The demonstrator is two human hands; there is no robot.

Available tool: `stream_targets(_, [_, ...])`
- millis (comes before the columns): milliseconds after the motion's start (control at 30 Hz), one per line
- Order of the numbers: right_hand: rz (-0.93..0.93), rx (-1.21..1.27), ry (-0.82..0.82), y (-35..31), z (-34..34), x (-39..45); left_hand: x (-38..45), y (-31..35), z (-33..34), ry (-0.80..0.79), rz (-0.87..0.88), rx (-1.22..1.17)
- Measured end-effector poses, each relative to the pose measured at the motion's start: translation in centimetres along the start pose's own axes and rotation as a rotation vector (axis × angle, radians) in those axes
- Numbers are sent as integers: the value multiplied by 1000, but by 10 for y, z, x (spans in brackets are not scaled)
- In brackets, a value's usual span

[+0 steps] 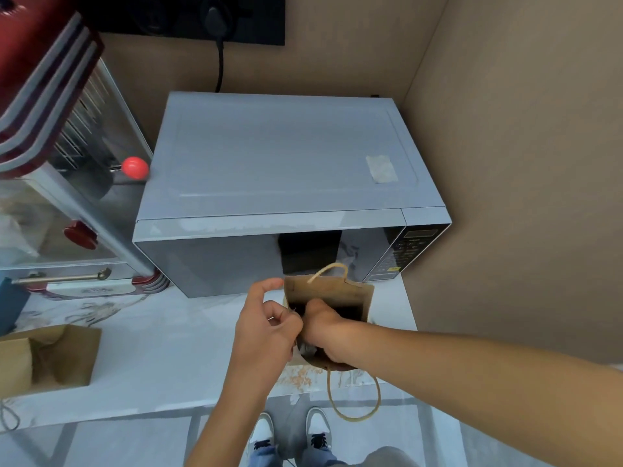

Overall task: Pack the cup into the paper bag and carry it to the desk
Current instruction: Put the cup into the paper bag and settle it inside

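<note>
A brown paper bag (pixel 328 291) stands open on the marble counter (pixel 168 365), right in front of the microwave. My left hand (pixel 266 328) pinches the bag's left rim and holds the mouth open. My right hand (pixel 328 335) reaches down inside the bag, so its fingers are hidden. A pale sliver of what may be the cup (pixel 306 348) shows under that hand; the rest is out of sight. One rope handle stands up at the bag's far side, and the other rope handle (pixel 354 399) hangs over the counter's front edge.
A silver microwave (pixel 279 156) fills the counter behind the bag. A red and glass machine (pixel 50 129) stands at the left. A second open paper bag (pixel 50 358) sits at the counter's left front. A brown wall (pixel 522 163) closes off the right side.
</note>
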State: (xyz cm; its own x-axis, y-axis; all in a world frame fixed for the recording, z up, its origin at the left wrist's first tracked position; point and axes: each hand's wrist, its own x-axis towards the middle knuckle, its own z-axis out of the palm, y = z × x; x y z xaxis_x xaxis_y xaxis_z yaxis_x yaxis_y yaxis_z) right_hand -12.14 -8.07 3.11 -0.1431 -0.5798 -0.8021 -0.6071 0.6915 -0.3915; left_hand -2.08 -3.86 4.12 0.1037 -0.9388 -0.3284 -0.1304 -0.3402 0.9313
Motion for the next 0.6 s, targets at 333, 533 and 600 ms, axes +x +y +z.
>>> stream_targets(333, [-19, -139, 42, -1, -6, 11, -4, -1, -5, 10, -8, 4])
stream_targets(533, [85, 214, 31, 0, 9, 13, -5, 1, -3, -13, -6, 14])
stream_targets(600, [80, 223, 20, -1, 8, 11, -5, 2, -5, -12, -5, 25])
